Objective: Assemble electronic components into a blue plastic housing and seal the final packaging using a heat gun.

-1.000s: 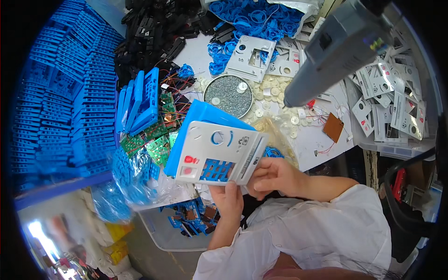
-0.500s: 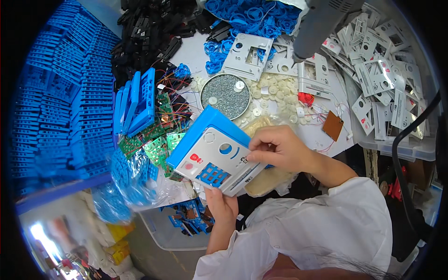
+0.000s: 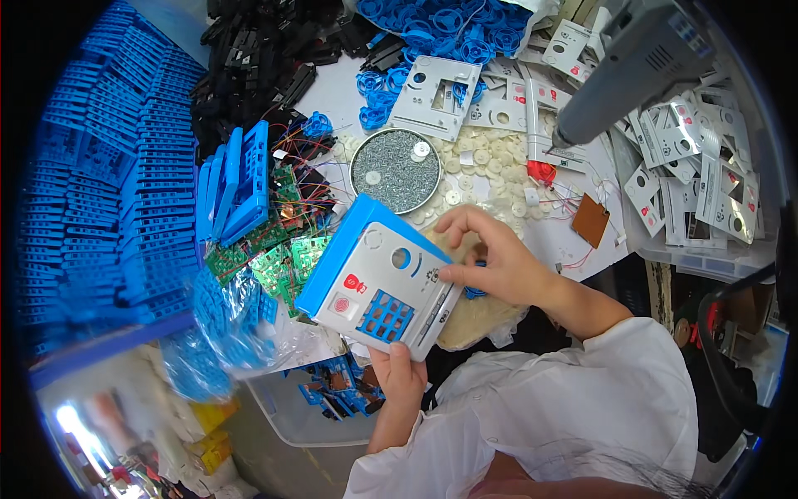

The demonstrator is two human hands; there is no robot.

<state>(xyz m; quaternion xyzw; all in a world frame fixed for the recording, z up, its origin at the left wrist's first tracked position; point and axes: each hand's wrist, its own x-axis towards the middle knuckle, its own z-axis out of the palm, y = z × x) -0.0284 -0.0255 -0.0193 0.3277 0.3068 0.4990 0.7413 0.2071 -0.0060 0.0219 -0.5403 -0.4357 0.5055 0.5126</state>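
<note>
My left hand [image 3: 401,381] grips the lower edge of a blue plastic housing [image 3: 339,249], its thumb lying on the front. A white printed panel [image 3: 387,268] with cutouts covers the front of the housing, and blue bars show through its square window. At the panel's right edge, the thumb of my right hand [image 3: 495,262] touches the surface. The other fingers of that hand are curved and stand apart from the thumb, beyond the housing's edge. Below the right palm a bit of a blue part shows; whether the hand touches it, I cannot tell.
A grey power screwdriver [image 3: 636,75] hangs over the right side of the table. Behind the housing stands a round tray of small screws [image 3: 397,179], beside cream discs [image 3: 490,158]. Stacked blue housings [image 3: 158,183] fill the left; white panels [image 3: 665,133] crowd a bin at right.
My right fingers have opened away from the panel's edge, leaving the thumb on it. The housing has turned slightly. The screwdriver has swung to the right and nearer.
</note>
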